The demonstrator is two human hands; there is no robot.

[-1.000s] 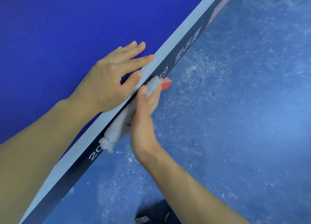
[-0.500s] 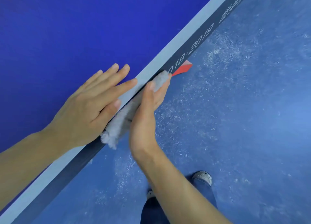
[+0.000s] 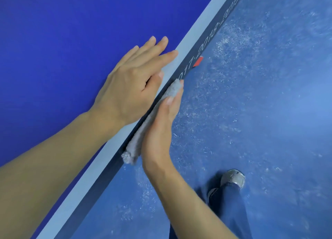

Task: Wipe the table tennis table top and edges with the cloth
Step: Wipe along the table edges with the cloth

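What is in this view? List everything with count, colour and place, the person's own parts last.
table top: one, deep blue, upper left.
edge line: one, pale, along the top's rim.
side edge: one, navy, white print, under the line.
cloth: one, grey, rolled, against the side edge.
red patch: one, beside the side edge, beyond the cloth.
floor: blue, scuffed white, right.
shoe: one clear, grey, lower right.
trouser leg: one, blue, bottom right.
left hand: flat on the table top.
right hand: straight fingers press the cloth.

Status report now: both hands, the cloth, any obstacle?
Left hand flat on top. Right hand presses cloth against edge. No obstacle seen along edge.
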